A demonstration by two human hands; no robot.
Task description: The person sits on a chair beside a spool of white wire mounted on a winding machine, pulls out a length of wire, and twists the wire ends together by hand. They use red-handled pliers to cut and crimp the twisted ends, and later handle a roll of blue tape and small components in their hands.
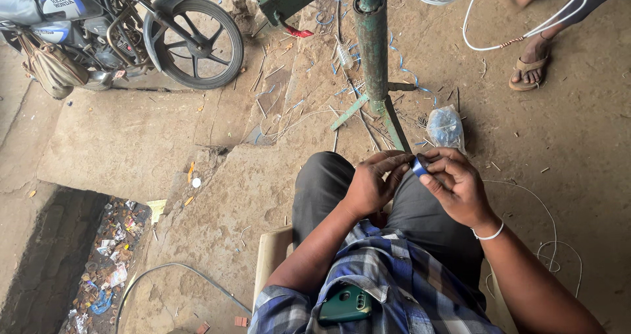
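The right hand [457, 186] pinches a small blue roll of tape [419, 166] between thumb and fingertips, over the person's lap. The left hand [373, 183] meets it from the other side, its fingertips touching the roll's edge; whether it grips anything of its own cannot be told. A white band [490, 233] circles the right wrist.

Just beyond the hands stands a green metal post [372, 45] on splayed feet, and to the right of the post's foot, just past the right hand, lies a crumpled clear plastic bag [445, 126]. Loose wire scraps [289, 120] litter the dirt floor [131, 143] beyond the left hand. Farther off on that side is a parked motorcycle [131, 32]. Well past the right hand, another person's sandalled foot [529, 68] rests beside a white cable loop [526, 32]. Near the body, a green phone [346, 303] sits in the plaid shirt's pocket.
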